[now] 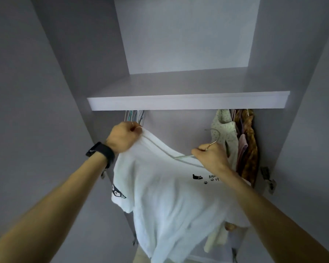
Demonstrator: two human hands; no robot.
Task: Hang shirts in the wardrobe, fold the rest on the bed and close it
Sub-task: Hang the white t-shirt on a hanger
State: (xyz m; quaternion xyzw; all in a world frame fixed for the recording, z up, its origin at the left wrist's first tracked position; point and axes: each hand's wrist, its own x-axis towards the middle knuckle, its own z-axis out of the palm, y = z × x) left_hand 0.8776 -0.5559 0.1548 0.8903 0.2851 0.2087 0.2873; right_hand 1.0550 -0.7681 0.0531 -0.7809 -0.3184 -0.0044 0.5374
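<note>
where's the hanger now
In the head view, right of centre: the wire hanger is in the right hand, below the shelf, beside the hung clothes.

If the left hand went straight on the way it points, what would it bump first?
Likely the bunch of hangers just above the left hand, under the shelf, though depth is unclear.

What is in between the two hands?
In the head view, the top edge of the white shirt stretches from the left hand to the right hand, with the wire hanger running along it.
</note>
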